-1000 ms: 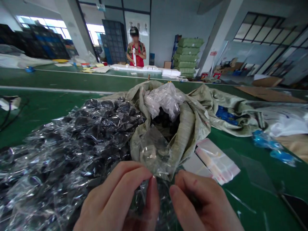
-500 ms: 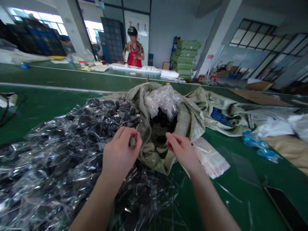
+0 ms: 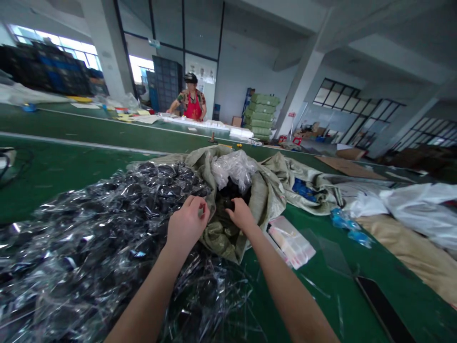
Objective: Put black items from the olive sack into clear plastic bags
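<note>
My left hand is closed in a pinch beside the heap of dark pieces in clear plastic wrap. Whatever its fingertips hold, if anything, is too small or clear to make out. My right hand reaches over the mouth of an olive woven sack, thumb and fingers closed on a small dark rounded piece. More dark pieces lie in shadow inside the sack, partly covered by a crumpled clear plastic bag at its far rim.
A stack of clear plastic sleeves lies right of the sack, with a phone nearer me. Farther right are blue wrapped pieces and a second sack. A person in a red apron stands across the green tables.
My right hand has moved left and into the sack's mouth, and a dark piece now shows at its fingertips. My left hand stays pinched. The head view has shifted; the co-worker's arm has lowered.
</note>
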The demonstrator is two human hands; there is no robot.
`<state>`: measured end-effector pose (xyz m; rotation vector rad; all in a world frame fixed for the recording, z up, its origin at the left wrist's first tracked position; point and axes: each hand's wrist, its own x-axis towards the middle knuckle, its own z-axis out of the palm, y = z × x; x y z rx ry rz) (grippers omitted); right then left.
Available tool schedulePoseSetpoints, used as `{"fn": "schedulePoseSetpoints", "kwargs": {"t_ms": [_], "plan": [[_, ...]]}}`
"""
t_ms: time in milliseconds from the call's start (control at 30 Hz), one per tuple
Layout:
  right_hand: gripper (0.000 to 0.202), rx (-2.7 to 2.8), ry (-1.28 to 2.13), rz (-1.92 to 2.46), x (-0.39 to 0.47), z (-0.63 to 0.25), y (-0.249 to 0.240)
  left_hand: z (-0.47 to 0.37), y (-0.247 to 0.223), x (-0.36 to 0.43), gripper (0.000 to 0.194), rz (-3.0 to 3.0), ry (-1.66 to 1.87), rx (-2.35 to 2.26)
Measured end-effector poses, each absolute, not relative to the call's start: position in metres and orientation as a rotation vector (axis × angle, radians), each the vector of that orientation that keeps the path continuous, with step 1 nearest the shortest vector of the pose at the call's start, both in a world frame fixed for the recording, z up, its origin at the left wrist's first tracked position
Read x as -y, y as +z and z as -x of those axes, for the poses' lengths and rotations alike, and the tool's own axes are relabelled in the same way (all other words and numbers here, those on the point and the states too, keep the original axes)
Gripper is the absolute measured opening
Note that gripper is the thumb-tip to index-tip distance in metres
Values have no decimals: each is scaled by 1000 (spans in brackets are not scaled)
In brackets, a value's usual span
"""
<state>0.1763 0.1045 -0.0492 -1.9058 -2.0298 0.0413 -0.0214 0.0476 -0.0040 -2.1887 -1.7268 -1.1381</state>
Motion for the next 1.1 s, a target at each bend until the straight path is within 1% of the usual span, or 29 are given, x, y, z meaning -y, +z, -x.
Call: {"fn": "schedulePoseSetpoints", "kwargs": {"t_ms": [33, 67, 133, 167, 233, 333, 433, 533, 733, 833, 933, 1000, 1100], "plan": [[33, 1936, 59, 1829, -94, -175, -39, 20, -4, -47, 15, 2216, -1107, 1736], [34, 1741, 149, 1659, -80, -171, -29, 18, -4, -46, 16, 2251, -1066, 1741], [33, 1464, 430, 1250, -48, -159, -12, 14, -4, -43, 17, 2325, -966, 1747], [33, 1422, 554, 1105, -31, -152, -5, 12, -5, -42, 18, 2366, -909, 1746], [33, 1439, 676, 1022, -5, -136, 2, 8, -6, -40, 17, 2446, -807, 1737], [35, 1474, 623, 1232, 12, -124, 0, 4, -8, -39, 18, 2527, -740, 1700], [36, 1473, 519, 1458, 15, -130, -7, 3, -11, -38, 17, 2532, -799, 1654], [37, 1516, 437, 1584, 17, -139, -10, 3, -11, -39, 17, 2505, -863, 1670], [37, 1631, 229, 1663, 19, -144, -9, 2, -9, -39, 12, 2540, -953, 1669], [39, 1627, 188, 1736, 18, -142, -7, 2, -10, -39, 9, 2570, -998, 1656], [36, 1642, 154, 1806, 15, -141, -5, 2, -10, -39, 7, 2604, -1008, 1619], [34, 1677, 113, 1820, 12, -142, -5, 2, -10, -38, 8, 2617, -974, 1607], [40, 1713, 45, 1832, 8, -144, -6, 0, -11, -36, 13, 2617, -923, 1613]]}}
